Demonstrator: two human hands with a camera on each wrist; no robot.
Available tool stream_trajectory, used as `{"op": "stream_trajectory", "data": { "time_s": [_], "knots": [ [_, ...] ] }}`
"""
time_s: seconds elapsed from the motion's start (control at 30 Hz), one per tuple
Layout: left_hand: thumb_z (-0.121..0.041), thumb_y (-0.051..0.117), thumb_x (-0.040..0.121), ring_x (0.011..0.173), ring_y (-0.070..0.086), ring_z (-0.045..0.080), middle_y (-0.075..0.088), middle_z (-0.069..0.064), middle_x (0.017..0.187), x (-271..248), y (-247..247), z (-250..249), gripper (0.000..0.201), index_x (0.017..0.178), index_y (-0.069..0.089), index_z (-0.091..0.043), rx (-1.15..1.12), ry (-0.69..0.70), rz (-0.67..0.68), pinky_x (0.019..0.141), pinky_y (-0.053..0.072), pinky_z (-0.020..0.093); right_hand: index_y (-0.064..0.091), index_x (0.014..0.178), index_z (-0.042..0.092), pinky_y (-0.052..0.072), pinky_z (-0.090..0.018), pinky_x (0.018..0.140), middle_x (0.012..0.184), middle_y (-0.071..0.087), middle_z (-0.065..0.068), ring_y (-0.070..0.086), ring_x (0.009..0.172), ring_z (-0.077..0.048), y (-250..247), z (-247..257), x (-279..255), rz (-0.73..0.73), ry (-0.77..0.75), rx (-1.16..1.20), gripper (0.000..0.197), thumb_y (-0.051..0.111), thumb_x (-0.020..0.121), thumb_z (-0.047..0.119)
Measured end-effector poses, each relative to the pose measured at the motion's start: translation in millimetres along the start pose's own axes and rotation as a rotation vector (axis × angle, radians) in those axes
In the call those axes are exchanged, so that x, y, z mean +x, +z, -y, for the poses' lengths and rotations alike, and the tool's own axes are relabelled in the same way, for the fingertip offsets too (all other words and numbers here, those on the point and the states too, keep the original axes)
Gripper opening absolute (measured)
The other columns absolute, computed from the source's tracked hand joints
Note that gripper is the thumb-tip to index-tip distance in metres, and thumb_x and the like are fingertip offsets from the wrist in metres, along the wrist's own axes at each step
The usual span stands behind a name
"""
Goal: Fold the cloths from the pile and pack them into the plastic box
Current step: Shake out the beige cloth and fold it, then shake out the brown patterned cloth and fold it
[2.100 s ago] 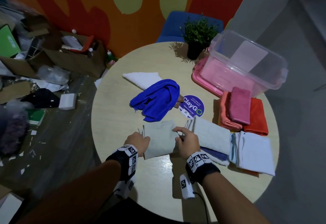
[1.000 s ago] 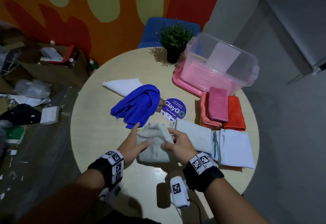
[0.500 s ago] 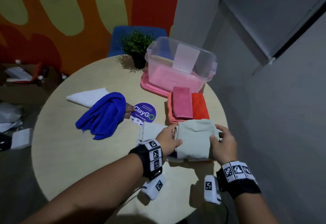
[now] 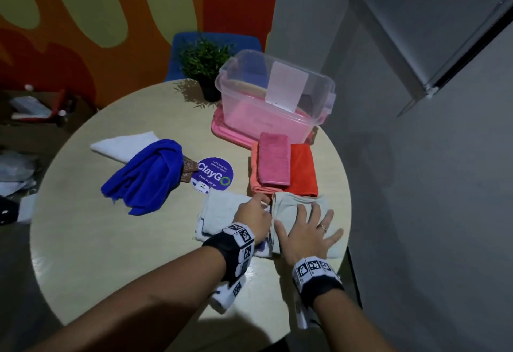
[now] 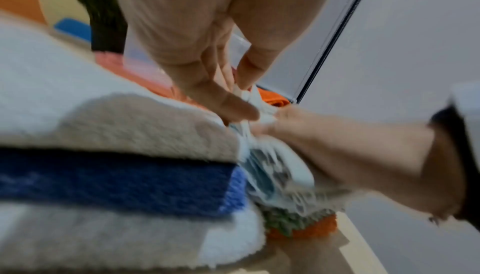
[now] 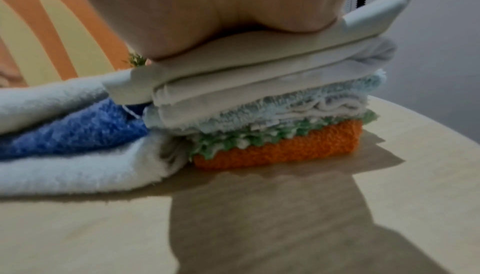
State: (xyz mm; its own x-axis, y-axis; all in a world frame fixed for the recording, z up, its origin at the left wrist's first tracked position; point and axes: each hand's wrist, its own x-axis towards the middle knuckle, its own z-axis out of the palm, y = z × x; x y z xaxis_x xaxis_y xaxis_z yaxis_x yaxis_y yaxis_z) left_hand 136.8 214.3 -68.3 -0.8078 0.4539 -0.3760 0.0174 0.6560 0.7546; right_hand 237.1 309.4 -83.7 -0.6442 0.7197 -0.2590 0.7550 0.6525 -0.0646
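A folded beige cloth (image 4: 291, 207) lies on top of a stack of folded cloths at the table's right front. My right hand (image 4: 313, 221) presses flat on it with fingers spread; the right wrist view shows the palm (image 6: 207, 11) squashing the beige cloth (image 6: 259, 52) onto blue, green and orange layers. My left hand (image 4: 263, 203) pinches the cloth's left edge between thumb and fingers (image 5: 233, 110). The clear plastic box (image 4: 249, 107) stands behind on a pink lid (image 4: 219, 127). A crumpled blue cloth (image 4: 147, 177) and a white cloth (image 4: 125, 143) lie at the left.
A pink cloth (image 4: 273, 157) lies folded on orange ones (image 4: 302, 174) in front of the box. Another folded stack (image 4: 219, 207) sits under my left wrist. A potted plant (image 4: 205, 65), a blue chair (image 4: 180, 52) and a purple sticker (image 4: 215, 174) are behind. The table edge (image 4: 345, 213) runs just right of the stack.
Both hands carried the beige cloth from the table's front middle to the right and set it on the stack. My right hand went from gripping its edge to pressing flat.
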Motion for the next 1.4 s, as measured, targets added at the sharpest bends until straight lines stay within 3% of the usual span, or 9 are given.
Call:
{"op": "stream_trajectory", "data": {
  "time_s": [0.2,0.3,0.4,0.5,0.6,0.8,1.07,1.23,1.4],
  "knots": [
    [-0.010,0.050,0.090,0.075,0.068,0.022,0.072,0.004,0.079,-6.5,-61.6,39.9,0.023,0.079,0.063,-0.025,-0.086,-0.031,-0.180,0.071,0.057,0.035,-0.010,0.154,0.038,0.011,-0.070,0.112,0.163,-0.022,-0.004,-0.012,0.148,-0.045,18.1,-5.2,3.3,0.047,-0.033,-0.044,0.081,0.011,0.087,0.077],
    [-0.007,0.049,0.091,0.095,0.059,0.023,0.066,0.003,0.104,4.9,-97.1,70.6,0.022,0.100,0.059,-0.025,-0.016,-0.058,-0.424,0.079,0.052,0.035,-0.008,0.154,0.038,0.013,-0.068,0.112,0.163,-0.021,-0.002,-0.011,0.148,-0.043,19.3,-2.1,4.7,0.060,-0.007,-0.037,0.080,0.013,0.088,0.077],
    [-0.009,0.061,0.084,0.130,0.036,0.030,0.043,0.003,0.142,26.7,-136.0,104.8,0.059,0.138,0.041,-0.024,0.203,-0.241,-0.570,0.103,0.037,0.049,-0.004,0.155,0.038,0.012,-0.066,0.114,0.163,-0.020,0.002,-0.013,0.148,-0.040,15.2,1.8,5.0,0.088,0.010,0.005,0.081,0.020,0.088,0.077],
    [-0.028,0.073,0.084,0.140,0.024,0.035,0.027,0.008,0.155,45.3,-165.3,141.3,0.086,0.151,0.019,-0.023,0.387,-0.406,-0.415,0.108,0.028,0.055,0.010,0.154,0.036,0.006,-0.066,0.115,0.164,-0.013,0.005,-0.013,0.149,-0.035,3.1,6.1,2.0,0.081,0.039,0.110,0.078,0.030,0.089,0.075],
    [-0.032,0.063,0.093,0.125,0.042,0.037,0.051,0.013,0.133,54.2,-178.2,168.8,0.055,0.140,0.037,-0.023,0.421,-0.404,-0.246,0.099,0.039,0.053,0.031,0.146,0.029,0.002,-0.066,0.114,0.164,0.004,0.001,-0.008,0.150,-0.031,-11.8,14.0,-5.3,-0.066,0.071,0.220,0.065,0.043,0.092,0.061],
    [-0.027,0.053,0.102,0.091,0.060,0.034,0.065,0.019,0.097,30.1,-182.9,142.0,0.030,0.106,0.064,0.001,0.095,0.006,-0.496,0.074,0.041,0.034,0.051,0.125,0.019,0.025,-0.057,0.106,0.144,0.037,-0.009,0.029,0.132,-0.034,-41.1,52.4,-25.9,-0.448,-0.080,0.436,0.043,0.054,0.087,0.040],
    [-0.037,0.059,0.097,0.073,0.064,0.009,0.072,-0.007,0.073,-27.5,-227.6,72.7,0.031,0.088,0.078,-0.016,0.034,0.371,-0.288,0.073,0.049,0.026,0.045,0.138,0.023,0.031,-0.033,0.110,0.144,0.044,0.002,0.040,0.135,-0.014,-59.6,154.1,-51.6,-0.142,-0.766,0.624,0.065,0.069,0.081,0.043],
    [-0.042,0.069,0.089,0.074,0.063,0.002,0.071,-0.014,0.076,-50.8,-265.5,60.5,0.017,0.085,0.076,-0.028,0.076,0.386,-0.259,0.069,0.047,0.023,0.062,0.103,0.020,0.047,-0.031,0.079,0.100,0.068,0.002,0.062,0.091,-0.021,-68.8,196.6,-61.8,-0.038,-0.786,0.703,0.023,0.059,0.081,0.013],
    [-0.033,0.081,0.079,0.093,0.059,-0.001,0.064,-0.018,0.104,-64.4,-299.4,76.9,0.038,0.111,0.061,-0.036,0.190,0.361,-0.030,0.079,0.044,0.011,0.072,0.111,0.015,0.035,-0.006,0.083,0.102,0.070,0.002,0.056,0.092,-0.005,-84.2,205.9,-59.0,-0.086,-0.744,0.777,0.032,0.058,0.088,-0.001]
  ]
}}
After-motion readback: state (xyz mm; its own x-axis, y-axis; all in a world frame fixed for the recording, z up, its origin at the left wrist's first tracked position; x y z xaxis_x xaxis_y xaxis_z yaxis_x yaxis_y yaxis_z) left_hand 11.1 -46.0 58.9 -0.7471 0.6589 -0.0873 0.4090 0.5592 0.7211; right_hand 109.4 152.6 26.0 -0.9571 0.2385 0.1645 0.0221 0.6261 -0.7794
